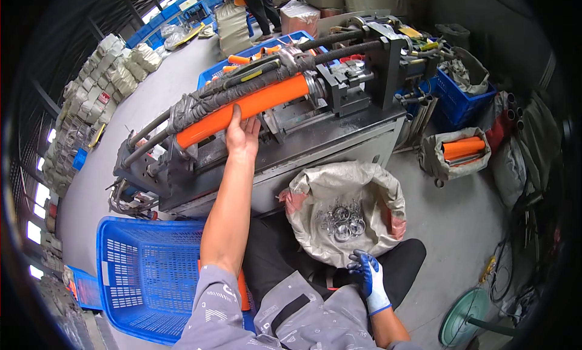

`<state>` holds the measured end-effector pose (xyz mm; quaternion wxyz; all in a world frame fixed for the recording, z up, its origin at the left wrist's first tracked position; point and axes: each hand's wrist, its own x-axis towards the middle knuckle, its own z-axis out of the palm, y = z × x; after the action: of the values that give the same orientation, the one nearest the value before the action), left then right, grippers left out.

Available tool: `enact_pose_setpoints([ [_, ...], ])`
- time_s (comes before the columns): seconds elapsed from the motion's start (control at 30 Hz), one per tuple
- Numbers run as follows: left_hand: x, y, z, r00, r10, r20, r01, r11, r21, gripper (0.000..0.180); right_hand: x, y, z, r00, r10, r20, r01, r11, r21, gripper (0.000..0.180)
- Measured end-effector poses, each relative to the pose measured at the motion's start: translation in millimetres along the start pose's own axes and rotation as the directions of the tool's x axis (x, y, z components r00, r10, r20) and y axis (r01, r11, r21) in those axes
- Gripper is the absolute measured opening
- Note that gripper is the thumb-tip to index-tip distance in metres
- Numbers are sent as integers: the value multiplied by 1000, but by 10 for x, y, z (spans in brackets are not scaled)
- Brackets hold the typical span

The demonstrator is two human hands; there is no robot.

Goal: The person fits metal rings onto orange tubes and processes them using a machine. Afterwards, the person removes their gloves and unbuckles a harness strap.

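Orange tube (245,109) lies in the machine (339,138) bed, long axis running lower-left to upper-right. Our bare left hand (242,135) wraps its middle from below, fingers closed on it. Our gloved right hand (368,276) hangs loosely curled, holding nothing, at the near rim of the sack of metal rings (342,220). Blue crate (145,277) sits lower left.

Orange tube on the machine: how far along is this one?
Seated already: the orange tube lies in the machine. In hand: the bare left hand steadies it; the gloved right hand rests beside the sack of metal rings. Left: more tubes wait in a bag.
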<state>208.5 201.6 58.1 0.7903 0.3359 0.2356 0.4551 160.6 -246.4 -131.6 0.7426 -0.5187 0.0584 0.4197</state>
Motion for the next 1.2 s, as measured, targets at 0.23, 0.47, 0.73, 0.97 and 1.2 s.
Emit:
enact_pose_setpoints([
  [0.23, 378, -283, -103, 984, -64, -168, 75, 995, 60, 55, 54, 50, -14, 999, 33, -26, -34, 999, -38, 40],
  [0.47, 427, -473, -334, 974, -132, -184, 135, 991, 5, 53, 155, 138, 13, 998, 69, 0, -69, 994, -84, 40],
  [0.73, 463, -433, -310, 963, -125, -238, 158, 980, 123, 68, 158, 212, 24, 997, 59, -43, -60, 998, -26, 37],
  [0.97, 468, -397, -326, 962, -80, -260, 112, 988, 109, 48, 152, 217, -17, 997, 50, -58, -53, 998, -46, 43],
  [1.2, 52, -406, -56, 958, -199, -208, 264, 896, 358, 40, 189, 50, -128, 985, -83, -150, 52, 979, -199, 36],
])
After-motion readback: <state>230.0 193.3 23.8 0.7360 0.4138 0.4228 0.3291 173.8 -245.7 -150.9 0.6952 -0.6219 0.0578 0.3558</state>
